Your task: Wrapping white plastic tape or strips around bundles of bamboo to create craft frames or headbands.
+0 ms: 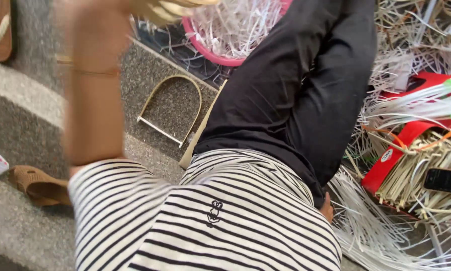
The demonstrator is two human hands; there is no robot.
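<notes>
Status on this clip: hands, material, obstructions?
Left arm raised, blurred; hand at the top edge on pale woven strips, grip unclear. Right hand out of view. Pink round basket of white strips just beyond. Black-clad leg crosses the middle.

Speckled stone floor: bent cane hoop, brown sandal, pale strips.

Pale woven strips, held aloft, blurred

a basin full of strips sits at the top, behind a bent frame lying on the floor. a sandal lies on the floor at the far left. on the right, a phone rests on bundled strips, beside a tray.
</notes>
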